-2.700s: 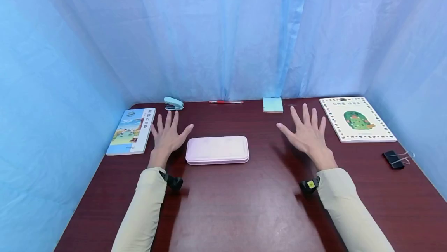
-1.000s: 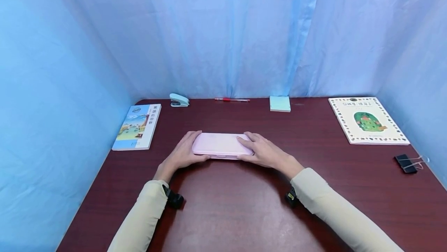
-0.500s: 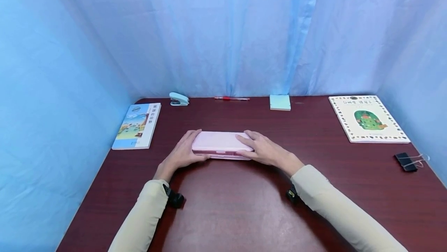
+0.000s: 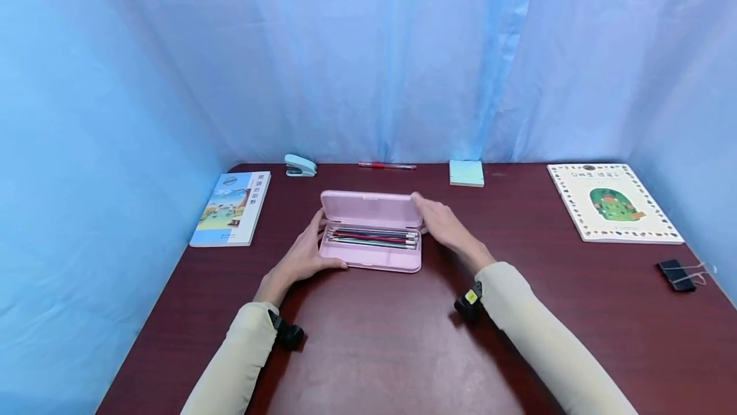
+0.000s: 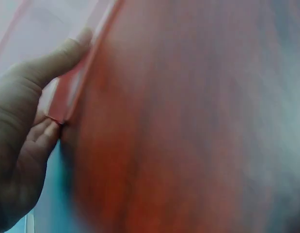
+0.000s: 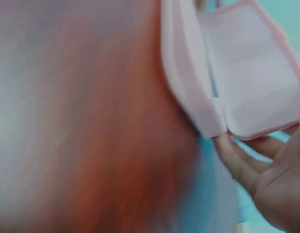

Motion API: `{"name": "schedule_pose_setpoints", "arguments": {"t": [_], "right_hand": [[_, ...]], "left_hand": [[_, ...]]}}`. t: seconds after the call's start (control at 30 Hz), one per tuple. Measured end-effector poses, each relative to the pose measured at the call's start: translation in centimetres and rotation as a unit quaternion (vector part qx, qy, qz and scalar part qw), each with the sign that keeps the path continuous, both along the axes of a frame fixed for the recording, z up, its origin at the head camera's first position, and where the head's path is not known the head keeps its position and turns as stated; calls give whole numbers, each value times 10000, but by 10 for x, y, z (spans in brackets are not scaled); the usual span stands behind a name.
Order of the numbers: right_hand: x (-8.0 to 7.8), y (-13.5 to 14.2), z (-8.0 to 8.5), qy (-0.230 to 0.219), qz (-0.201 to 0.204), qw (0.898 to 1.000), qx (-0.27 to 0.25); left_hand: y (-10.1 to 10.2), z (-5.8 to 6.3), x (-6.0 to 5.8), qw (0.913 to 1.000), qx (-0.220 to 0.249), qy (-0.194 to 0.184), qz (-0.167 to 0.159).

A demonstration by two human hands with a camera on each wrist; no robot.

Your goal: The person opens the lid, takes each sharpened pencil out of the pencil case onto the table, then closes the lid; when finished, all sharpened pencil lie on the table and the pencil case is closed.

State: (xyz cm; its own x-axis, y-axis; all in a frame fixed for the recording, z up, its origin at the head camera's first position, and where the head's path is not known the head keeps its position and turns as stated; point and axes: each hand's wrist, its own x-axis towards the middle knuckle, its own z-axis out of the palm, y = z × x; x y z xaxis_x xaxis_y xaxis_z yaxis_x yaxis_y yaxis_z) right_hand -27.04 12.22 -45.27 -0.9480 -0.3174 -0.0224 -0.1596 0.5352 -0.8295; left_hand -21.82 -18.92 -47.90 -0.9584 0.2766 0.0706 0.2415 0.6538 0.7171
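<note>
A pink pencil case point(image 4: 359, 254) lies on the table with its lid point(image 4: 371, 209) raised and leaning back. Inside, several pencils point(image 4: 374, 237) lie side by side in the rear part of the tray. My left hand point(image 4: 301, 258) holds the case's left end, thumb along the front edge; the left wrist view shows its fingers at the corner. At the right end my right hand point(image 4: 446, 226) grips the lid's side, its thumb out of sight in the right wrist view. There, fingers point(image 6: 237, 162) of that hand reach the case's corner and behind the lid.
Along the back edge are a light blue stapler point(image 4: 300, 165), a red pen point(image 4: 387, 165) and a pale sticky-note pad point(image 4: 466, 173). One book point(image 4: 231, 209) lies left, another point(image 4: 615, 203) right, near a black binder clip point(image 4: 678, 275). Blue curtains point(image 4: 368, 57) surround the table.
Both hands came from above the table to the pencil case's ends. Its lid has swung up and back, baring the pencils. My right hand rose with the lid; the left stayed on the case.
</note>
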Motion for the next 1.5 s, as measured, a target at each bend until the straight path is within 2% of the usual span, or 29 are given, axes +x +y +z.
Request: {"name": "schedule_pose_setpoints", "arguments": {"t": [0.1,0.17,0.23,0.3,0.4,0.43,0.5,0.57,0.63,0.73,0.93,1.27,1.5], "right_hand": [[-11,3,-4,-941,-548,9911,-771],[-15,5,-6,-1147,-795,9861,-901],[-16,6,-4,-773,-944,9909,-566],[-14,4,2,-29,-1168,9929,-202],[-7,-1,11,1266,-1310,9832,133],[-4,-3,14,1573,-1179,9803,192],[4,-9,19,1804,-570,9817,211],[13,-14,19,1708,216,9843,386],[19,-19,16,1465,894,9825,719],[26,-26,11,1328,1395,9744,1160],[31,-36,11,1597,1643,9588,1677],[28,-34,3,1643,1591,9648,1298],[27,-32,2,1638,1643,9628,1387]], "left_hand": [[4,6,-1,9993,-349,-117,-63],[6,10,-1,9978,-615,-219,-116],[8,15,-2,9960,-797,-371,-152],[9,19,-3,9943,-913,-528,-171],[10,23,-4,9917,-1053,-718,-140],[10,24,-4,9912,-1075,-759,-137],[10,25,-5,9901,-1148,-792,-148],[10,25,-5,9892,-1198,-827,-145],[10,26,-6,9886,-1231,-856,-134],[10,26,-6,9881,-1245,-901,-110],[10,25,-6,9882,-1236,-905,-91],[9,25,-5,9892,-1208,-808,-182],[9,26,-4,9891,-1193,-850,-141]]}}
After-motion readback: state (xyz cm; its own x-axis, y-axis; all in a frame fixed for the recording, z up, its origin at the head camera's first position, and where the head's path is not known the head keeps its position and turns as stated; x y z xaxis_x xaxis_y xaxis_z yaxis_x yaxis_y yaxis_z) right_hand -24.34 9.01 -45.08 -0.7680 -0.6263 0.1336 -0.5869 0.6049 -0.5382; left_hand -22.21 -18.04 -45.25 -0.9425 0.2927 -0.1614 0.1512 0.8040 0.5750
